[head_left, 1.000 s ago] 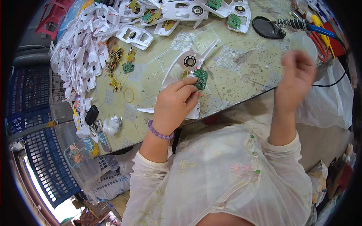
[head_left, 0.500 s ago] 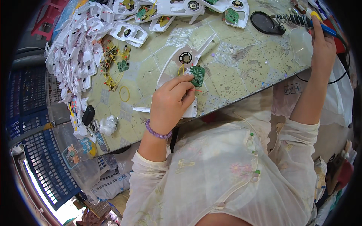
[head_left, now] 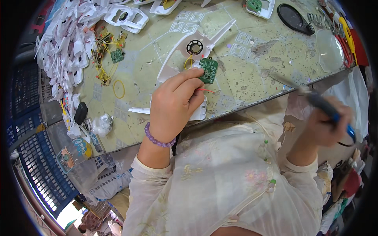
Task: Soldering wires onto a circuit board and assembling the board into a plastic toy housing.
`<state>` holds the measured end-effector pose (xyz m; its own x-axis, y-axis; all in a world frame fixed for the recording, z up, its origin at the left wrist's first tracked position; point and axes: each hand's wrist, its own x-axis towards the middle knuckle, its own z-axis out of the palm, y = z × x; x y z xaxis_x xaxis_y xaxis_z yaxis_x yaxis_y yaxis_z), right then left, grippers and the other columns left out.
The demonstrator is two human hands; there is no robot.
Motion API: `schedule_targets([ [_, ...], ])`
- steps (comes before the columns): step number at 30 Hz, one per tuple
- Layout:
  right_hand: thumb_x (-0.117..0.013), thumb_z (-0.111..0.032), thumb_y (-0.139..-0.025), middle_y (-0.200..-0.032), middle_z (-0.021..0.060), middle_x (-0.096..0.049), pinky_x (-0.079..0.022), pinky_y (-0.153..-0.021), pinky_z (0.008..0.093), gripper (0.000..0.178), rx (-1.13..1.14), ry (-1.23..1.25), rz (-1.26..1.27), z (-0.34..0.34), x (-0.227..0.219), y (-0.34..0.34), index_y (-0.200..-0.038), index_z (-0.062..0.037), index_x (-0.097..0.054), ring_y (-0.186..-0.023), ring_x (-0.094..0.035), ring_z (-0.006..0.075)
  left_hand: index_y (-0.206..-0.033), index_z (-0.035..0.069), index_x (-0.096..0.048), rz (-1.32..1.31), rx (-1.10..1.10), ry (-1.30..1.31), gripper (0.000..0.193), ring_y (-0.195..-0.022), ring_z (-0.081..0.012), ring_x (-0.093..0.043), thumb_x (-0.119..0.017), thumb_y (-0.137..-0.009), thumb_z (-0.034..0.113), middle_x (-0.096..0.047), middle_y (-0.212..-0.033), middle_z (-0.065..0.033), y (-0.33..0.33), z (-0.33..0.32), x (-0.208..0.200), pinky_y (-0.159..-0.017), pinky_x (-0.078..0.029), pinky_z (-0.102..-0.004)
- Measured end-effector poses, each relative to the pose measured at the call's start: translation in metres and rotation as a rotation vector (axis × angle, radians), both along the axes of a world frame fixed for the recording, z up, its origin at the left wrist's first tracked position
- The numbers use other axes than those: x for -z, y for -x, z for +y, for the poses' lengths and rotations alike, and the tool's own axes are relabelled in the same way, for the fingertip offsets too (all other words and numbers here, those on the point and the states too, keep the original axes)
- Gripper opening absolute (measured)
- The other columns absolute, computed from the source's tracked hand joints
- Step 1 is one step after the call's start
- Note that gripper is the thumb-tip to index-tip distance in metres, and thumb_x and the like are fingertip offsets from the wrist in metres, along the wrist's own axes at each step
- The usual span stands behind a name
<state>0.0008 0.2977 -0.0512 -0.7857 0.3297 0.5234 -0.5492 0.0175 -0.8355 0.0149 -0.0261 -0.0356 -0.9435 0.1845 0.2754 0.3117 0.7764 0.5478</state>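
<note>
My left hand (head_left: 173,94) is closed in a pinch on a green circuit board (head_left: 210,70), held above a white plastic shell (head_left: 173,57). A round black-and-silver speaker (head_left: 195,47) sits in that shell, with a thin yellow wire (head_left: 186,62) beside it. From near my left fingertips sticks out a short red wire (head_left: 205,91). Another white plastic piece (head_left: 199,111) lies partly hidden under that hand. My right hand (head_left: 328,122), blurred by motion, grips a soldering iron (head_left: 321,105) by its dark and blue handle. Its thin tip points left over the table's front edge.
Back right stands a black dish-based iron stand (head_left: 293,17) with a metal coil (head_left: 321,23). Near it are a clear plastic lid (head_left: 330,51) and yellow-handled pliers (head_left: 347,37). White plastic parts (head_left: 67,43) pile up at left, beside wired boards (head_left: 117,56) and a yellow ring (head_left: 118,89).
My right hand has drawn the soldering iron out of the coil and brought it down and toward me. My left hand keeps its pinch on the circuit board. The view has shifted slightly.
</note>
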Motion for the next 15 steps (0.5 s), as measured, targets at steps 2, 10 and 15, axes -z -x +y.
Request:
schedule_targets([
  [2, -0.041, -0.024, -0.094, -0.058, 0.0035, -0.042, -0.027, -0.050, 0.0300, 0.021, -0.281, 0.189, -0.046, -0.042, 0.005, -0.008, -0.085, -0.0058, -0.046, -0.048, -0.032, 0.0132, -0.080, 0.003, -0.064, 0.007, 0.006, -0.007, 0.014, -0.075, -0.0236, -0.065, -0.070, -0.068, 0.000, -0.068, -0.100, -0.0065, 0.002, 0.000, 0.002, -0.064, -0.053, -0.0317],
  [10, -0.046, -0.022, -0.093, -0.058, 0.0036, -0.044, -0.030, -0.050, 0.0284, 0.018, -0.375, 0.071, -0.038, -0.074, 0.022, -0.003, -0.089, -0.0048, -0.046, -0.049, -0.040, 0.0126, -0.080, 0.003, -0.064, 0.010, 0.003, 0.020, 0.014, -0.079, -0.0227, -0.066, -0.070, -0.067, 0.000, -0.068, -0.101, -0.0055, 0.000, 0.003, 0.001, -0.066, -0.053, -0.0315],
  [15, -0.048, -0.022, -0.093, -0.059, 0.0037, -0.045, -0.030, -0.048, 0.0272, 0.018, -0.383, 0.013, -0.007, -0.076, 0.026, -0.003, -0.089, -0.0047, -0.047, -0.049, -0.040, 0.0123, -0.080, 0.004, -0.064, 0.001, 0.009, 0.032, 0.014, -0.085, -0.0227, -0.066, -0.070, -0.067, 0.000, -0.068, -0.101, -0.0049, 0.000, 0.002, 0.000, -0.069, -0.053, -0.0316],
])
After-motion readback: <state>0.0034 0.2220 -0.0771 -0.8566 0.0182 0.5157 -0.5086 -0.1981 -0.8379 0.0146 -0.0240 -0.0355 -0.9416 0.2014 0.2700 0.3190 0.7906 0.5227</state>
